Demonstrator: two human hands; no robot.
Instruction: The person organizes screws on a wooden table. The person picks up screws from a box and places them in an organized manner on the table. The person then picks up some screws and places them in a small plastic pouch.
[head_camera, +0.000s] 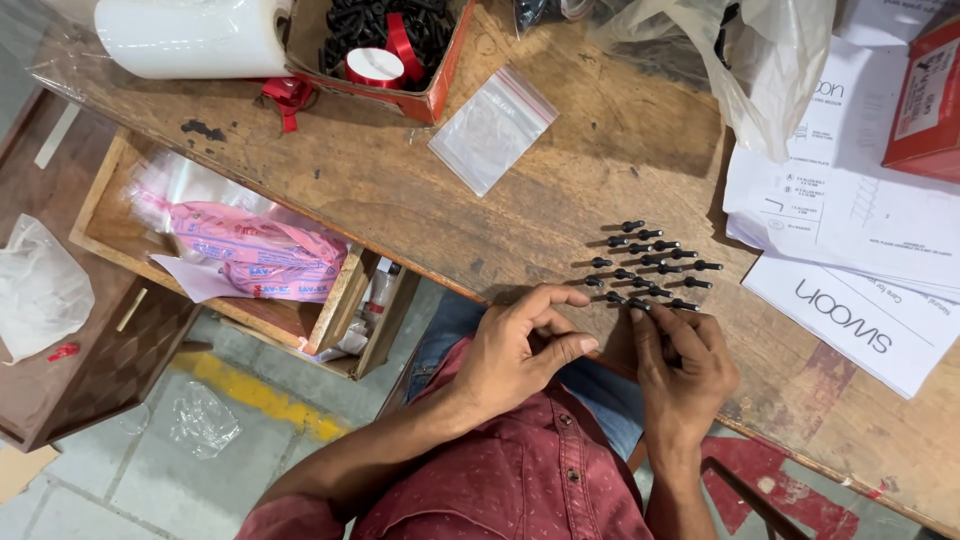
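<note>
Worn wooden desk (400, 180) | rows of small black screws (652, 263) laid near its front edge | right hand (683, 372) fingertips touching the nearest row, grip narrow | left hand (515, 350) just beside, fingers loosely curled, holding nothing visible | clear zip bag (492, 128) behind.

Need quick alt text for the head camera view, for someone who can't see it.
A person's left hand and right hand rest at the edge of a worn wooden table, the right fingertips touching a cluster of small black screws laid in rows. A small clear bag and printed sheets lie nearby.
</note>
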